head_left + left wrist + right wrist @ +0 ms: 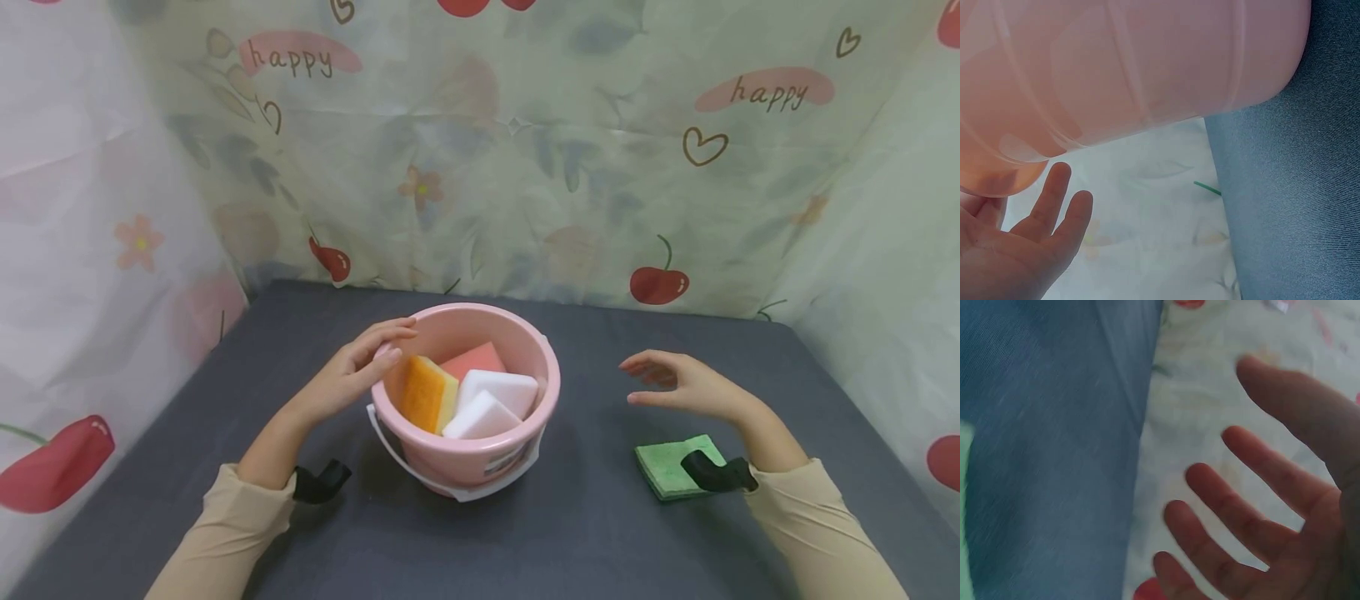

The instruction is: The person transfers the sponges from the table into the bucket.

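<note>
A pink bucket [465, 450] with a white handle [480, 493] stands on the dark table. Inside it lie a yellow-orange sponge [429, 396], a pinkish-red sponge [476, 360] and two white sponges [497, 390]. My left hand [348, 371] is at the bucket's left rim, its thumb and fingertips overlapping the rim in the head view. From the left wrist, its loosely spread fingers [1054, 203] show beside the bucket wall. My right hand [686, 383] hovers to the right of the bucket, fingers spread and relaxed, holding nothing. Below it lies a folded green cloth [667, 468].
The dark grey tabletop [585, 533] is bounded at the back and both sides by patterned fabric sheets [510, 183]. A black strap piece [321, 482] sticks out from the left wrist, and a similar black piece [716, 472] from the right wrist overlaps the cloth.
</note>
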The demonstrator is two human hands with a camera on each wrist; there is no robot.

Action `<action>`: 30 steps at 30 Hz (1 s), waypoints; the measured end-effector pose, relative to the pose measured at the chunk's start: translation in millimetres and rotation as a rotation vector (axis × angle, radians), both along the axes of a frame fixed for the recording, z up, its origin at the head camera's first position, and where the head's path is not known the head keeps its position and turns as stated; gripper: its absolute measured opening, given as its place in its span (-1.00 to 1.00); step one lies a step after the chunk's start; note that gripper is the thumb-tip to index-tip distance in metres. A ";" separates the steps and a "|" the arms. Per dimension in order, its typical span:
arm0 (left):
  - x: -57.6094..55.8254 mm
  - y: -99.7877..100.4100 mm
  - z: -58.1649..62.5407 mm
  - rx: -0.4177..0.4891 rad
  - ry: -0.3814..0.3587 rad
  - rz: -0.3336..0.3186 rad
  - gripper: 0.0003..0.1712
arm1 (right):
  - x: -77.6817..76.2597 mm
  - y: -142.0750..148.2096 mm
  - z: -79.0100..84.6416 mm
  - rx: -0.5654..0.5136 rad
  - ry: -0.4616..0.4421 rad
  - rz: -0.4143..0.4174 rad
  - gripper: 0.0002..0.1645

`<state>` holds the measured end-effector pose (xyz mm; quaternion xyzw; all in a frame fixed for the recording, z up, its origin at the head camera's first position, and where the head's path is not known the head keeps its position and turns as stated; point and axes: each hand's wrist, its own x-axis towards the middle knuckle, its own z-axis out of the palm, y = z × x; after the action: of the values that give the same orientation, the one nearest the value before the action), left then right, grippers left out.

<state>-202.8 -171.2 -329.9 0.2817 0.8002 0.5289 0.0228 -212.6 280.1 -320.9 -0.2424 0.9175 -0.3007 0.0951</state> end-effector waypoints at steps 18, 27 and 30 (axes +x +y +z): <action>0.1 0.0 0.1 0.001 -0.002 0.008 -0.56 | 7.8 59.1 -26.0 0.137 -0.310 0.029 -0.22; -0.7 0.2 -0.7 -0.001 0.003 0.006 -0.55 | 7.9 77.3 -35.3 0.121 -0.351 0.050 -0.34; -0.4 0.1 -0.8 -0.002 0.006 0.006 -0.56 | 7.9 82.1 -38.8 0.117 -0.378 0.023 -0.37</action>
<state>-203.1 -171.1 -330.7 0.2808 0.8016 0.5275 0.0192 -204.7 362.2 -359.7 -0.1863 0.8963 -0.2858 0.2831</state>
